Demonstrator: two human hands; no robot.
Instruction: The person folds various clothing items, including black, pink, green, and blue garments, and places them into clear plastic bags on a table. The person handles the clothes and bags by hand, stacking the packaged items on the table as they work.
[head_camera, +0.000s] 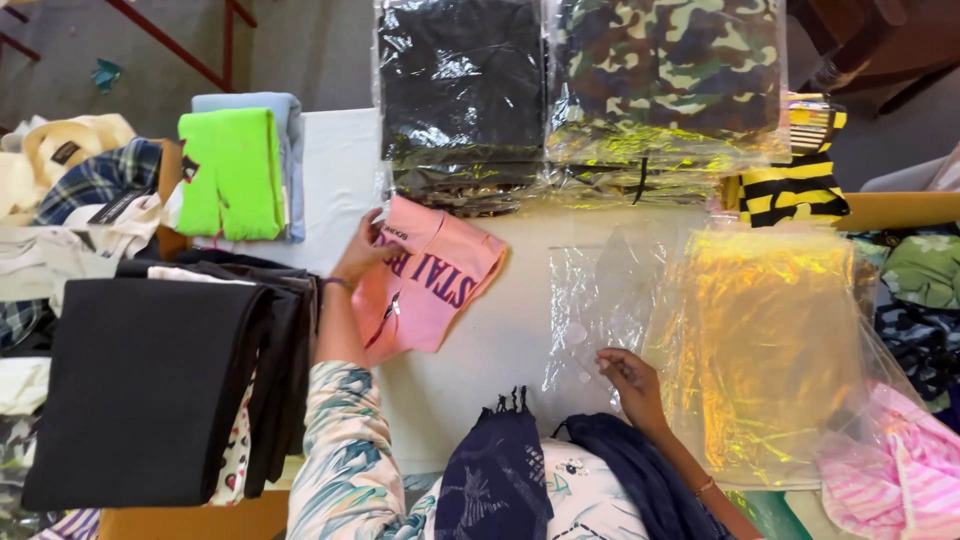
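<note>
My left hand (362, 255) grips the edge of a folded pink garment (432, 285) with dark lettering, which lies on the white table (500, 350). My right hand (632, 385) rests on the near edge of a clear plastic bag (600, 300) lying flat on the table to the right of the garment. A stack of shiny clear bags with a yellow sheen (765, 350) lies just right of that hand.
Bagged dark garments (460, 90) and bagged camouflage garments (670, 80) are stacked at the far side. A neon green folded piece (232, 170) and a pile of black folded clothes (150, 380) sit at the left. Yellow-black striped fabric (795, 190) and pink striped fabric (900, 470) lie at the right.
</note>
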